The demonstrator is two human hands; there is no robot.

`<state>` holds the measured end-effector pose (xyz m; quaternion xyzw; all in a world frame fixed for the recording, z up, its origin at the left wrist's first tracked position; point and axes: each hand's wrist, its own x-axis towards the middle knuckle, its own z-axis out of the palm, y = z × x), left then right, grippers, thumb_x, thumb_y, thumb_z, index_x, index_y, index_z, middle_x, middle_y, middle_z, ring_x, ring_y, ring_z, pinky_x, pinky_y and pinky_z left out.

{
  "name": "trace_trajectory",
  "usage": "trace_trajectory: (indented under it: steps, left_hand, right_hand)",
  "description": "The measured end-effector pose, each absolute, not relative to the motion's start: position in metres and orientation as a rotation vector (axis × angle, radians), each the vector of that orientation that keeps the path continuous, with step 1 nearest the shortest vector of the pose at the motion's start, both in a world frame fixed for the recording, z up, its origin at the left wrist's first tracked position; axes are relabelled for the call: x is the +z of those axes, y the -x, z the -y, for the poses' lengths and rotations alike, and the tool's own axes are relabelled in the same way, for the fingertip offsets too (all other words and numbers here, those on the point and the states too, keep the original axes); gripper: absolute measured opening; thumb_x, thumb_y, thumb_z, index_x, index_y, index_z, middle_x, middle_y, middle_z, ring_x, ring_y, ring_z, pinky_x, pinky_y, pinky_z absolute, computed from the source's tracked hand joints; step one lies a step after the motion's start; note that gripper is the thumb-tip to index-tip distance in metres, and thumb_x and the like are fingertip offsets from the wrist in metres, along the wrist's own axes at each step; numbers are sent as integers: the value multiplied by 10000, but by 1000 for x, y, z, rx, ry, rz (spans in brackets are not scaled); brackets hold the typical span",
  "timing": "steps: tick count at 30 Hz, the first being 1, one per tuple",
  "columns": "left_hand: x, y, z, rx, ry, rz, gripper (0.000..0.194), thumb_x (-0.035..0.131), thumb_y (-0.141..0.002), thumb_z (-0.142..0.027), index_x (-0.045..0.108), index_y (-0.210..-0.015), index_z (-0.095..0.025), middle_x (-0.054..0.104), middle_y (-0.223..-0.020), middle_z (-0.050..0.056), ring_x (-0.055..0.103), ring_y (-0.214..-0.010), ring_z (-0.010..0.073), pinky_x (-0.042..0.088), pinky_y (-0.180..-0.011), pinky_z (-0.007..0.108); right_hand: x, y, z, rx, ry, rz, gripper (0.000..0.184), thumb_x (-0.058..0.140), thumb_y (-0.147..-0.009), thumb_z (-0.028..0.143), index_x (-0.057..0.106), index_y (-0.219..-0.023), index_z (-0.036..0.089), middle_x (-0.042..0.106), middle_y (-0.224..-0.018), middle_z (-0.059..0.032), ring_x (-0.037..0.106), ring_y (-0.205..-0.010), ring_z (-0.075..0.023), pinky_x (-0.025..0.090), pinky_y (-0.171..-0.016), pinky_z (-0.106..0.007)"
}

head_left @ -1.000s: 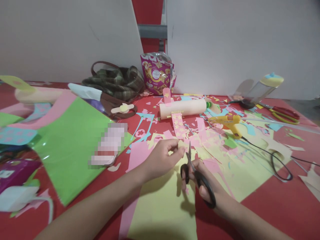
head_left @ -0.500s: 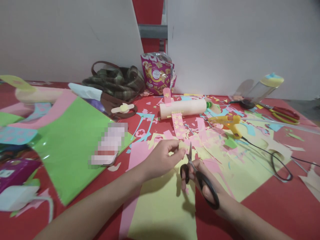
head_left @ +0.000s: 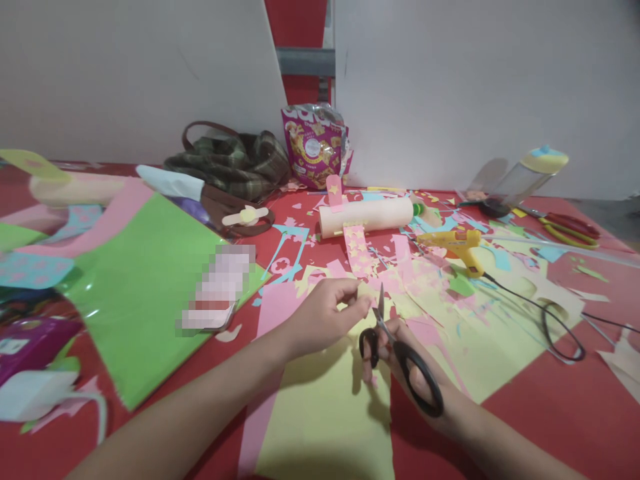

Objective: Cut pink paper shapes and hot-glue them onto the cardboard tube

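My right hand (head_left: 400, 350) is closed on black-handled scissors (head_left: 420, 380), fingers through the loops. Their blades point away from me and stand slightly apart. Just left of the blades, my left hand (head_left: 333, 313) is closed in a pinch on a small piece of paper (head_left: 373, 302), pale pink as far as I can see. Most of that piece is hidden by the fingertips. Beneath both hands lies a pale yellow paper sheet (head_left: 325, 413), overlapping a pink sheet (head_left: 267, 320).
Beyond my hands lies a paper-covered tube (head_left: 370, 217) with pink star strips. A yellow glue gun (head_left: 457, 247) with a black cord rests to the right among paper scraps. Leftward are a blurred phone (head_left: 215, 287) and a green sheet (head_left: 130, 293). A snack bag (head_left: 317, 147) stands behind.
The scissors' handle loops have spread a little further apart, the right one shifting slightly to the right. My left hand has stayed in place.
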<state>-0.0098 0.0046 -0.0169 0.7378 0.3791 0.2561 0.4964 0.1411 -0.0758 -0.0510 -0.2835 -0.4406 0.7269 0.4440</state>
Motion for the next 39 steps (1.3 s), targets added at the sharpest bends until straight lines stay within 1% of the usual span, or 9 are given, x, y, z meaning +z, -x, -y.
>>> trace_trajectory:
  steps: [13,19,23,31,39]
  left_hand:
    - [-14,10,-4,640,-1781,-896,251,398,-790,-234,372,-555,-146,349,-552,-52,335,-524,56,284,-504,173]
    - [-15,11,-4,639,-1786,-895,244,388,-791,-238,380,-565,-147,354,-570,-46,343,-537,61,293,-508,175]
    - [-13,11,-4,616,-1784,-902,241,382,-791,-246,394,-572,-146,362,-571,-43,352,-538,65,306,-513,176]
    - [-8,11,-6,595,-1786,-899,246,387,-781,-244,385,-555,-146,345,-554,-46,352,-524,63,307,-506,177]
    - [-8,13,-7,606,-1739,-861,240,388,-777,-229,357,-553,-149,305,-553,-54,311,-521,57,282,-496,175]
  right_hand:
    - [-53,-141,76,1774,719,1108,305,495,-737,490,414,-875,230,420,-820,-20,471,-731,-166,375,-609,-279]
    - [-52,-142,76,1786,731,1132,311,497,-733,493,398,-847,221,439,-822,-28,465,-679,-149,385,-603,-281]
    - [-53,-142,77,1797,760,1117,307,504,-733,485,391,-847,224,443,-779,-19,452,-634,-137,389,-600,-286]
    - [-58,-141,76,1781,787,1112,333,514,-710,514,389,-804,220,449,-775,-17,452,-614,-129,363,-570,-280]
    - [-55,-140,75,1781,803,1085,356,534,-691,521,366,-783,222,450,-738,13,451,-576,-107,344,-557,-263]
